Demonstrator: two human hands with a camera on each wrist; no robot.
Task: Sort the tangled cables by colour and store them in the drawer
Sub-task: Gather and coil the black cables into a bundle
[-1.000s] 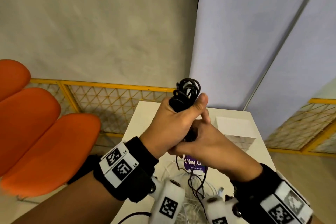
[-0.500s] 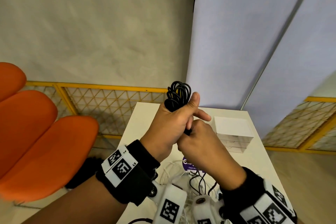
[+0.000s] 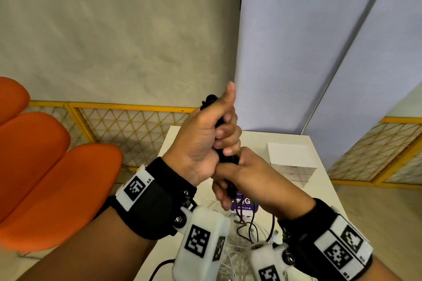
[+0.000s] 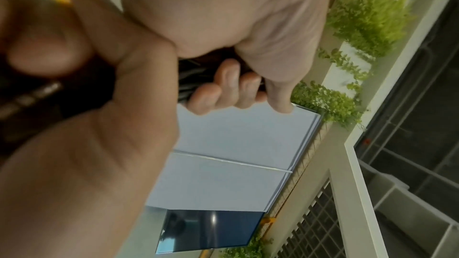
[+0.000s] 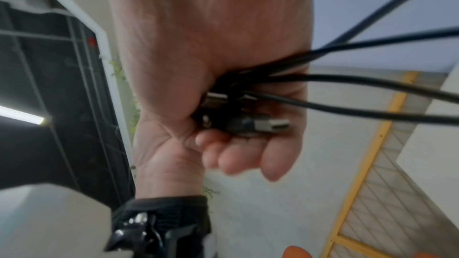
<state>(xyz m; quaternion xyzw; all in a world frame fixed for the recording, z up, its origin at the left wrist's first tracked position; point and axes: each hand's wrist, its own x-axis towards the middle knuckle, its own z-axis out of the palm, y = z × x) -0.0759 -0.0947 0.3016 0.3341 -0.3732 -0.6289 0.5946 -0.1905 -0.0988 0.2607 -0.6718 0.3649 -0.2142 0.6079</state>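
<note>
A bundle of black cables is held upright above the table. My left hand grips its upper part in a fist, thumb pointing up, and only a bit of the coil's top shows. Just below it, my right hand holds the bundle's lower end. In the right wrist view its fingers curl round black strands and a USB plug. In the left wrist view, my fingers wrap the black cables. Loose black strands hang to a pile of white cables. The white drawer unit stands on the table, shut.
The white table carries a purple card under the hands. Orange chair cushions sit on the left. A yellow lattice fence runs behind the table, with pale blue panels beyond it.
My left hand has turned with its thumb raised, and the coil's top has gone mostly out of sight behind it. My right hand has slid lower along the bundle.
</note>
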